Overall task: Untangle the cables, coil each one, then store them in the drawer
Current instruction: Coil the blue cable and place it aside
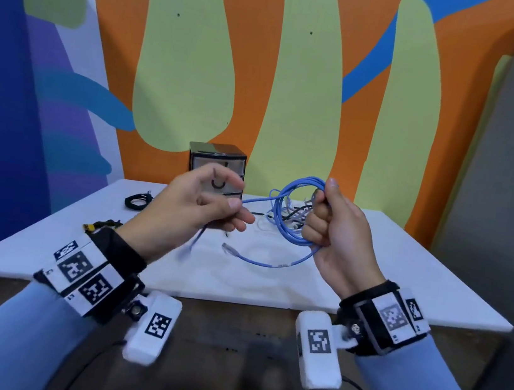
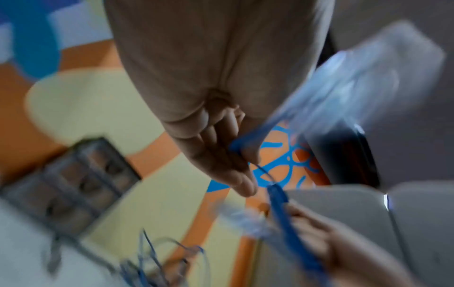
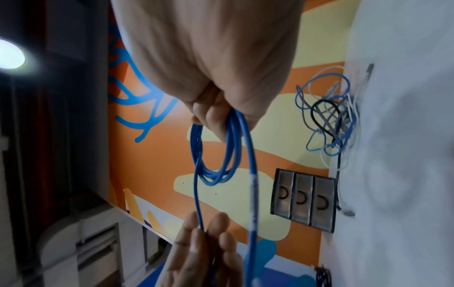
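My right hand (image 1: 321,223) grips a coil of blue network cable (image 1: 292,206) in its fist, held upright above the white table (image 1: 402,281). One loose end (image 1: 225,247) with a clear plug hangs below the coil. My left hand (image 1: 236,215) pinches another strand of the same cable, whose blurred end dangles under the palm. The right wrist view shows the blue cable (image 3: 216,155) looped under the right hand (image 3: 216,116), with a strand running down to the left hand (image 3: 203,242). The left wrist view is blurred. A small three-drawer unit (image 1: 216,169) stands at the back, drawers closed.
A tangle of blue, white, grey and black cables (image 1: 291,219) lies on the table behind the coil. A coiled black cable (image 1: 137,202) lies at the left, and a black cable with yellow plugs (image 1: 102,226) sits near the left edge. A painted wall stands behind.
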Tool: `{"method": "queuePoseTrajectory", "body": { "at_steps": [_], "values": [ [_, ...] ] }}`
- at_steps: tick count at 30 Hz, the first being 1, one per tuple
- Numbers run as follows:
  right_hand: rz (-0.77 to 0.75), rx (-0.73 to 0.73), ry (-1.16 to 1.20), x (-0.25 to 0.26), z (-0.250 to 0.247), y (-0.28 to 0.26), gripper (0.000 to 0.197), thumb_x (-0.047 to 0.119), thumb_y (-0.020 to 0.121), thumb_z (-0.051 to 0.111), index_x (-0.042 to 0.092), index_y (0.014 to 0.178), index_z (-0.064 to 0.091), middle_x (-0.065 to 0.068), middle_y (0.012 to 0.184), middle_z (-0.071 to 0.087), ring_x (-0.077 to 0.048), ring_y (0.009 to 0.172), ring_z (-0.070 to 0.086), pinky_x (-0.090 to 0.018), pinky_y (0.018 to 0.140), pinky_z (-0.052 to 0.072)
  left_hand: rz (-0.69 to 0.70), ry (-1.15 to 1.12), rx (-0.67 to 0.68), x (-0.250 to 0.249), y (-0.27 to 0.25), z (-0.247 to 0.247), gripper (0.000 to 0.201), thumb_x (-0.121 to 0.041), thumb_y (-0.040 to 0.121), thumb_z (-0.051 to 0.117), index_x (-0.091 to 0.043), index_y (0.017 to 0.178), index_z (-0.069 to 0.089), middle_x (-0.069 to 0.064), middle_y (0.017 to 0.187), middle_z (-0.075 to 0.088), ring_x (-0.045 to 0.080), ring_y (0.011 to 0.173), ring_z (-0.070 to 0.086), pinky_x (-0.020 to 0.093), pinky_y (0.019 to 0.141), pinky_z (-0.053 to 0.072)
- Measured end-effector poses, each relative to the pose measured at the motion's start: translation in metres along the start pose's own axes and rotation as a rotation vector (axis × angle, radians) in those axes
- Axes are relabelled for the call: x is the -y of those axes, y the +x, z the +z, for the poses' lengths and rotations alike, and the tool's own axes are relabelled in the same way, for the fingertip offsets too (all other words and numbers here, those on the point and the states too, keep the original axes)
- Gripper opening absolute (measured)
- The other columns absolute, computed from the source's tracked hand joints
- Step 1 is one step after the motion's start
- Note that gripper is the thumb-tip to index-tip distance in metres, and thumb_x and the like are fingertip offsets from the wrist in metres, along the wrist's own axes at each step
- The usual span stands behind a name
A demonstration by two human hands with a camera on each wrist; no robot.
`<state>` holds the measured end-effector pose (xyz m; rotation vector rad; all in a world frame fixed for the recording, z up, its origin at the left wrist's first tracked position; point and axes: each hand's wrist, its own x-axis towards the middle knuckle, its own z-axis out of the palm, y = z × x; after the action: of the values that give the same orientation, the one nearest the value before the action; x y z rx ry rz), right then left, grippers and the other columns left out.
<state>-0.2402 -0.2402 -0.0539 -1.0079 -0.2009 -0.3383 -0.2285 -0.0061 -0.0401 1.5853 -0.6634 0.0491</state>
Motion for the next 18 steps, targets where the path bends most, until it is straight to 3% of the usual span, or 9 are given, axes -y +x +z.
{"method": "queuePoseTrajectory", "body": {
  "at_steps": [2,4,6,8,11,14,16,18],
  "values": [
    [0.068,0.032,0.082,0.003,0.000,-0.001,0.036,0.034,0.112,0.047,0.013,0.082,0.052,0.007,0.061,0.017,-0.005,0.043,0.015,-0.020,0.039,0.015,0.100,0.255,0.030,-0.002,0.006,-0.009,0.021,-0.004,0.104,0.064,-0.007,0.124,0.061,0.012,0.099,0.082,0.024,0.089,0.077,0.032,0.088,0.063],
    [0.128,0.066,0.139,0.003,0.002,-0.003,0.038,0.034,0.111,0.047,0.013,0.081,0.053,0.007,0.061,0.017,-0.005,0.042,0.016,-0.020,0.038,0.014,0.219,0.611,0.021,-0.003,0.011,-0.014,0.016,-0.008,0.102,0.069,-0.013,0.116,0.073,-0.003,0.095,0.082,0.011,0.089,0.076,0.029,0.088,0.060],
    [0.173,0.090,0.184,0.001,0.006,-0.005,0.038,0.034,0.111,0.047,0.013,0.080,0.053,0.007,0.061,0.018,-0.004,0.041,0.017,-0.019,0.036,0.015,0.317,0.882,-0.004,0.000,0.013,-0.011,0.009,-0.015,0.099,0.075,-0.020,0.104,0.080,-0.013,0.090,0.079,0.001,0.086,0.071,0.028,0.081,0.057],
    [0.213,0.110,0.238,-0.005,0.013,-0.007,0.039,0.034,0.112,0.045,0.013,0.079,0.052,0.007,0.060,0.020,-0.003,0.039,0.018,-0.018,0.034,0.016,0.367,0.968,-0.058,0.003,0.014,-0.004,0.007,-0.018,0.096,0.078,-0.024,0.097,0.082,-0.015,0.082,0.074,-0.002,0.077,0.064,0.025,0.070,0.050],
    [0.227,0.114,0.320,-0.016,0.020,-0.009,0.040,0.036,0.113,0.042,0.015,0.079,0.049,0.007,0.060,0.022,-0.005,0.039,0.020,-0.018,0.035,0.021,0.300,0.802,-0.127,0.008,0.015,0.010,0.014,-0.010,0.094,0.075,-0.021,0.090,0.081,-0.007,0.074,0.075,0.008,0.068,0.068,0.022,0.065,0.054],
    [0.117,0.057,0.223,-0.027,0.022,-0.007,0.041,0.037,0.113,0.043,0.016,0.078,0.046,0.003,0.062,0.029,-0.009,0.046,0.028,-0.020,0.044,0.031,0.103,0.376,-0.131,0.004,0.011,0.026,0.008,0.002,0.093,0.075,-0.004,0.093,0.079,0.011,0.083,0.080,0.027,0.081,0.078,0.030,0.074,0.064],
    [-0.029,-0.015,-0.023,-0.034,0.020,-0.004,0.043,0.040,0.113,0.043,0.016,0.078,0.048,-0.002,0.065,0.048,-0.018,0.059,0.050,-0.030,0.062,0.050,0.003,0.111,-0.142,-0.001,0.007,0.033,0.008,0.004,0.094,0.075,0.009,0.100,0.074,0.020,0.091,0.080,0.031,0.087,0.080,0.028,0.078,0.064],
    [-0.147,-0.065,-0.346,-0.035,0.019,-0.006,0.047,0.044,0.113,0.040,0.014,0.079,0.054,-0.006,0.075,0.064,-0.023,0.075,0.064,-0.038,0.080,0.055,-0.030,-0.062,-0.111,-0.005,0.001,0.039,0.015,0.006,0.094,0.073,0.015,0.105,0.069,0.023,0.094,0.080,0.028,0.087,0.080,0.027,0.079,0.062]
  ]
}}
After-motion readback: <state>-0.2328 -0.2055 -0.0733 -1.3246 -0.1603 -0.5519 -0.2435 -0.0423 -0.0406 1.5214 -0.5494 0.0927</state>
